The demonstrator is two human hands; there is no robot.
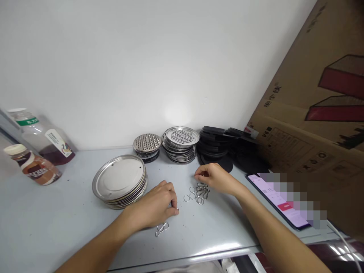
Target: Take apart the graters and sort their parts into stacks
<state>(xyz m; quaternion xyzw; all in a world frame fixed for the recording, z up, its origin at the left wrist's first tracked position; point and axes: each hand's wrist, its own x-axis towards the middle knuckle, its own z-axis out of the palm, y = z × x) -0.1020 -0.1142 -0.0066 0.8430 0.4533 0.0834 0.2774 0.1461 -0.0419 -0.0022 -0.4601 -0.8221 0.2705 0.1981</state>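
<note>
My left hand is curled in a pinch low over the grey table, with a small shiny bit showing at its fingertips, too small to name. Just below it lie wire clips bent in loops. My right hand has thumb and forefinger pressed together at the far edge of a small pile of metal clips; whatever it pinches is hidden. Several thin metal rings lie loose beside that pile, between my two hands.
A stack of round metal lids stands left of my left hand. Behind are grater discs, a taller stack of them and black round parts. Bottles stand left; a phone and a cardboard box are right.
</note>
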